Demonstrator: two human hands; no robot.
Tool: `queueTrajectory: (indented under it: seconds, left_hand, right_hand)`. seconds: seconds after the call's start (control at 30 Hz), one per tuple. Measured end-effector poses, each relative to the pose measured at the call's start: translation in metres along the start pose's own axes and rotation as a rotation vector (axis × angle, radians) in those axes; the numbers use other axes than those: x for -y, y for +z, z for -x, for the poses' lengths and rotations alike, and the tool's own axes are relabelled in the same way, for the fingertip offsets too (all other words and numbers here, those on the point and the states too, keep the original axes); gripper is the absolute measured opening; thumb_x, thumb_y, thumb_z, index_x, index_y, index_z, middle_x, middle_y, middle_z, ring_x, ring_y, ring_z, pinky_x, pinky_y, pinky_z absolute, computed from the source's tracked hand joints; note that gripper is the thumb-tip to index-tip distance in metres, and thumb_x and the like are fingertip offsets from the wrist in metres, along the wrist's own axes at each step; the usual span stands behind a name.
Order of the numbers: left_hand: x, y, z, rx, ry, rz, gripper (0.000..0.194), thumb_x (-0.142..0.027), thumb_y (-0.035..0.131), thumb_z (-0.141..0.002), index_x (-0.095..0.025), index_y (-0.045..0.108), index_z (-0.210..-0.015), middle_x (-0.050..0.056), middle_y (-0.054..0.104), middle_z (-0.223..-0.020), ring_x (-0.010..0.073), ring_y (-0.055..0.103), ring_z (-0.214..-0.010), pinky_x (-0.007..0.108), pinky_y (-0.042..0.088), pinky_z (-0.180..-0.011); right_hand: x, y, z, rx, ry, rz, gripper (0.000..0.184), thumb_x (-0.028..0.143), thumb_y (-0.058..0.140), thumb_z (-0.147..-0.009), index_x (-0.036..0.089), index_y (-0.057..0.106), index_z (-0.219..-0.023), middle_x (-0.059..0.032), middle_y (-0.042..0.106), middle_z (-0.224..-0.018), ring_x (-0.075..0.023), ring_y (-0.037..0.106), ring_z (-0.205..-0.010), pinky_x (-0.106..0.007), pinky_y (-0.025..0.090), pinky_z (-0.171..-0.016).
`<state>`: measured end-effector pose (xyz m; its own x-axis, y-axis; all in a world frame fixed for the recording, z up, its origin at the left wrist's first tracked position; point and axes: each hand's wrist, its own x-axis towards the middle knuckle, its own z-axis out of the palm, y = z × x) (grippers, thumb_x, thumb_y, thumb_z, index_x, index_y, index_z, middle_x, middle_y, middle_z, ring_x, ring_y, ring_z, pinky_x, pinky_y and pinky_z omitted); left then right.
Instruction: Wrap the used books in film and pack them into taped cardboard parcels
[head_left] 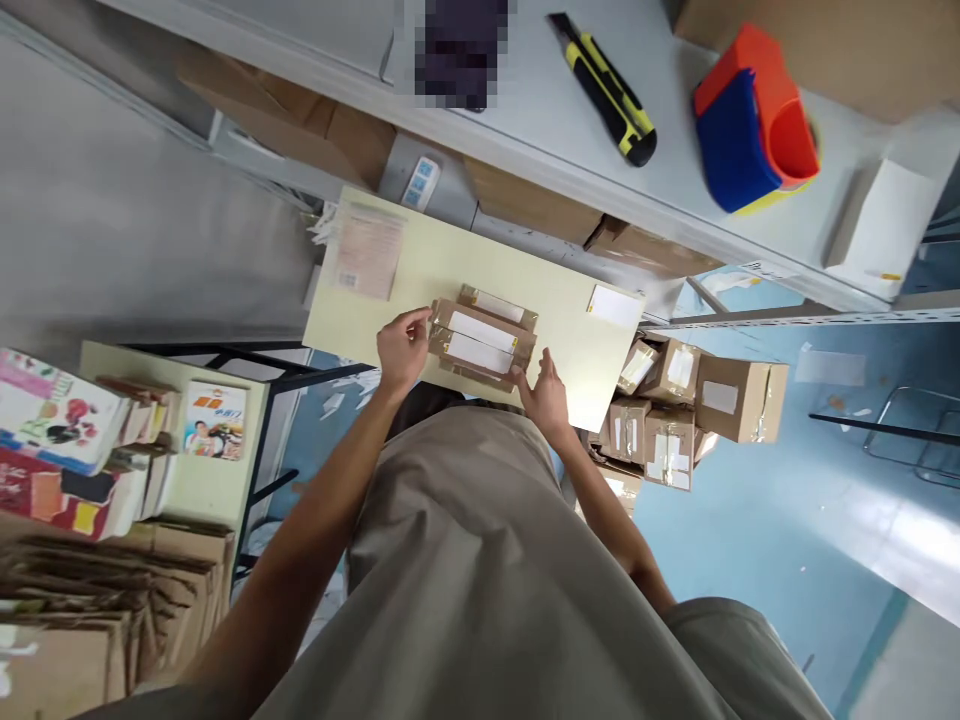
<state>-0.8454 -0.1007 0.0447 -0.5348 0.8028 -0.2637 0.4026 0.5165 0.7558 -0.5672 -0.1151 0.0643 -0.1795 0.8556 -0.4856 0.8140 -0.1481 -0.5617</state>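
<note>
A small brown cardboard box [463, 348] with white labels and clear tape lies on the pale yellow table in front of me. My left hand [403, 350] is at its left end, fingers curled together and the fingertips pinching the box's edge. At the right end is my right hand [546, 393], its thumb close to the box's corner and its fingers apart. Whether that thumb presses on the cardboard is too small to tell. Behind the box, against its far side, shows a narrower taped cardboard piece [471, 298] with a white label.
The yellow table [577, 370] bears a clear plastic packet [369, 252] and a white label sheet [613, 305]. A shelf above holds a utility knife [606, 92] and a red-and-blue tape dispenser [750, 130]. Taped boxes [671, 400] stand right; flattened cardboard [112, 600] and books [60, 415] lie left.
</note>
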Motion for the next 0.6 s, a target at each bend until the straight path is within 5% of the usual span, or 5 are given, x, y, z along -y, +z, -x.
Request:
queueTrajectory:
  seconds: [0.1, 0.3, 0.4, 0.6]
  left_hand:
    - [0.014, 0.012, 0.001, 0.067, -0.049, -0.074, 0.038, -0.037, 0.079, -0.097, -0.019, 0.080, -0.131, 0.013, 0.085, -0.127, 0.0309, 0.081, -0.115, 0.039, 0.062, -0.104]
    - [0.015, 0.045, 0.006, 0.014, 0.122, -0.255, 0.089, -0.056, 0.105, -0.070, -0.013, 0.072, -0.140, 0.028, 0.075, -0.139, 0.0487, 0.068, -0.138, 0.057, 0.052, -0.122]
    - [0.021, 0.045, -0.001, 0.006, 0.115, -0.237, 0.078, -0.052, 0.102, -0.074, -0.015, 0.074, -0.136, 0.026, 0.076, -0.137, 0.0461, 0.069, -0.134, 0.056, 0.054, -0.120]
    - [0.040, 0.022, -0.023, 0.166, -0.046, 0.095, 0.045, -0.042, 0.081, -0.089, -0.014, 0.084, -0.124, 0.011, 0.087, -0.115, 0.0262, 0.081, -0.099, 0.037, 0.064, -0.098]
  right_hand:
    - [0.007, 0.020, 0.001, 0.037, 0.081, 0.013, 0.075, 0.054, 0.051, -0.117, 0.008, 0.033, -0.174, -0.0320, 0.062, -0.165, -0.0414, 0.072, -0.145, -0.050, 0.062, -0.113]
    - [0.018, 0.035, -0.029, -0.112, 0.211, 0.044, 0.060, 0.066, 0.060, -0.113, 0.015, 0.051, -0.143, -0.0254, 0.067, -0.147, -0.0373, 0.078, -0.128, -0.042, 0.062, -0.096]
    - [0.012, 0.046, -0.039, -0.182, 0.219, 0.027, 0.044, 0.061, 0.057, -0.116, 0.019, 0.052, -0.130, -0.0210, 0.069, -0.140, -0.0321, 0.077, -0.122, -0.037, 0.060, -0.091]
    - [-0.011, 0.052, -0.036, -0.235, 0.151, -0.131, 0.028, 0.050, 0.044, -0.120, 0.024, 0.056, -0.116, -0.0129, 0.073, -0.136, -0.0182, 0.076, -0.098, -0.029, 0.057, -0.086]
